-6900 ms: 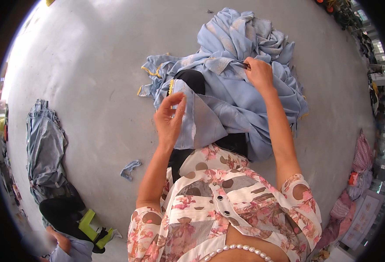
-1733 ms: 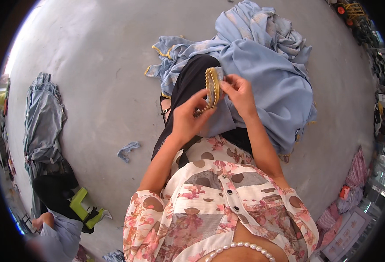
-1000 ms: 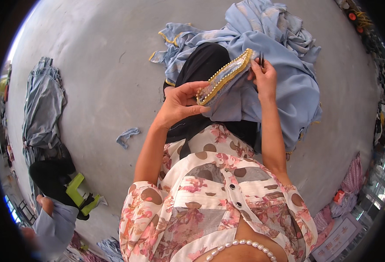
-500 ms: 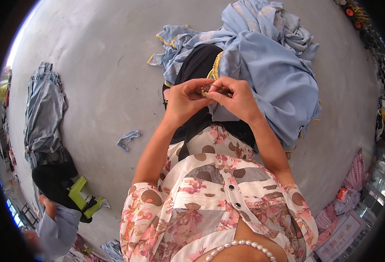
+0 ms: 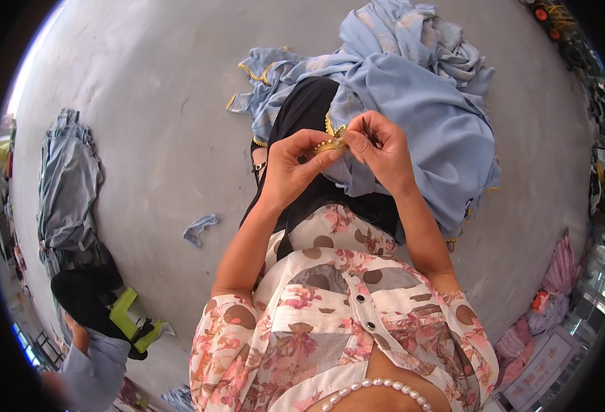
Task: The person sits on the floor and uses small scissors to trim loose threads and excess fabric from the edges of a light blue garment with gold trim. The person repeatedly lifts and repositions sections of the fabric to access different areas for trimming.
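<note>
Grip state, both hands: pinched shut on the gold beaded trim (image 5: 331, 143) of the light blue garment (image 5: 419, 117). The trim is held between thumb and fingertips of the left hand (image 5: 295, 165) and the right hand (image 5: 381, 151), the two hands almost touching, raised above the lap. A thin dark item is seen between the right fingers; its kind cannot be told.

Grey floor (image 5: 144, 103): observed under everything, filling most of the view.

Light blue garment: heaped on the floor ahead of the person and draped over the lap, with more gold edging noted at its far left corner. Its trimmed edge is drawn up to the hands.

Black cloth (image 5: 302, 113): noted under the blue garment, over the person's legs, just below the hands.

Floral blouse (image 5: 344, 309): worn by the person, seen in the lower middle, with a string of pearls (image 5: 371, 388) at the neck.

Folded grey-blue clothes (image 5: 65, 178): laid in a stack on the floor, well apart, at the left.

Another person's sleeve (image 5: 96, 357) is recorded at lower left, beside a black and lime-green object (image 5: 124, 319).

Small blue fabric scrap (image 5: 199, 226): lying alone on the floor, left of the person's left forearm.
</note>
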{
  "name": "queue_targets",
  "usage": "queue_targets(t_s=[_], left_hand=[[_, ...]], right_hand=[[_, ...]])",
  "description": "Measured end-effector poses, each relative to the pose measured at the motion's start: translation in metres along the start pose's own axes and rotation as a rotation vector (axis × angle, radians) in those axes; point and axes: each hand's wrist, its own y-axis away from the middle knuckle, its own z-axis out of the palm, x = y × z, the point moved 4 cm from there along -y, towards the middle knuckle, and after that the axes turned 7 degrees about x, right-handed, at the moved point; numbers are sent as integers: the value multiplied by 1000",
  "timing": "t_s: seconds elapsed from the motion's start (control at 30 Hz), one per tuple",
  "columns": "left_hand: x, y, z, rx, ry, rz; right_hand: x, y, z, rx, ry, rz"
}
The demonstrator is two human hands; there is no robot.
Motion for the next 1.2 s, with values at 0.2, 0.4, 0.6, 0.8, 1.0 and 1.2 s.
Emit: queue_targets(t_s=[0.2, 0.4, 0.6, 0.8, 1.0, 1.2], left_hand=[[0, -5, -2, 40, 72, -15], [2, -9, -2, 45, -124, 58], [6, -13, 1, -30, -201, 98], [10, -12, 3, -63, -190, -2], [4, -11, 0, -77, -84, -86], [5, -13, -8, -64, -85, -75]], right_hand=[[-23, 9, -22, 60, 334, -94], [-20, 11, -22, -42, 490, -132], [-23, 9, -13, -25, 518, -208], [-14, 11, -14, -5, 531, -191], [1, 2, -32, 150, -239, 62], [-11, 7, -26, -11, 277, -49]])
